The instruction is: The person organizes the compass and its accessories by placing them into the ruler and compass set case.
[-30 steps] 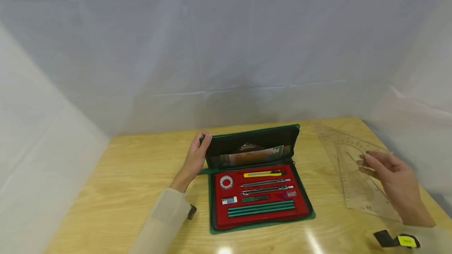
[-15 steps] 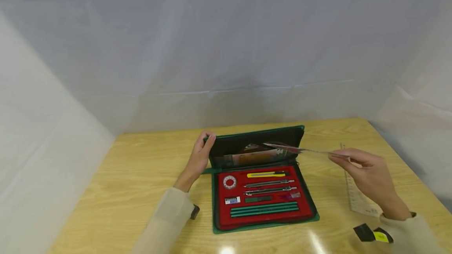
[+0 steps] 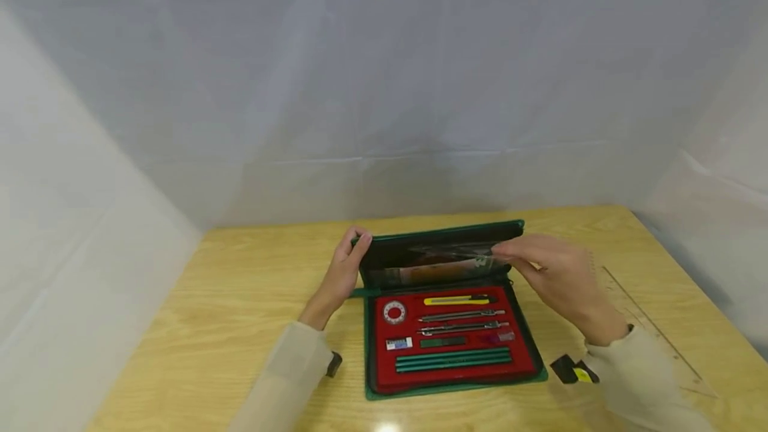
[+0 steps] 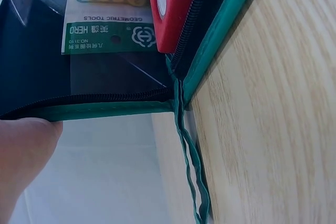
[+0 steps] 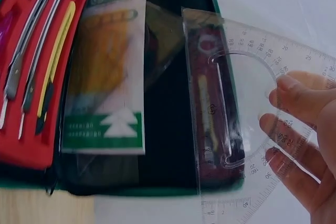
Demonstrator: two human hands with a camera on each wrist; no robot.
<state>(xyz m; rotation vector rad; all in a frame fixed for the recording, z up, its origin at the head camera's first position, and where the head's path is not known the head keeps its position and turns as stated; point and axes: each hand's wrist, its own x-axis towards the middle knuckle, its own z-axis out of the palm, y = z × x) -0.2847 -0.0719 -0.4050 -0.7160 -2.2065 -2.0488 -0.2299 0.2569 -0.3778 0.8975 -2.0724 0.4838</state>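
A green zippered case point(image 3: 459, 389) lies unfolded on the wooden table, its lid tilted up. My left hand point(image 3: 341, 269) grips the lid's left edge, and its thumb point(image 4: 26, 156) lies along the green border in the left wrist view. Between thumb and fingers, my right hand point(image 3: 552, 272) pinches a clear set square point(image 5: 252, 35) with a protractor cutout. The set square overlaps the dark inside of the lid. A printed card point(image 4: 105, 38) sits behind the clear pocket there. Red lining point(image 3: 384, 379) holds a yellow utility knife point(image 3: 459, 300), compasses point(image 3: 462, 316) and green pencils point(image 3: 453, 360).
Another clear drawing tool point(image 3: 651, 322) with a straight edge lies on the table at the right, partly behind the right sleeve. An eraser point(image 3: 399, 343) and a round white dial point(image 3: 394, 312) also sit in the lining. White sheeting point(image 3: 384, 85) walls in the table.
My right hand has lifted the set square from the right side of the table and carried it left to the lid. The left hand keeps its grip on the lid.
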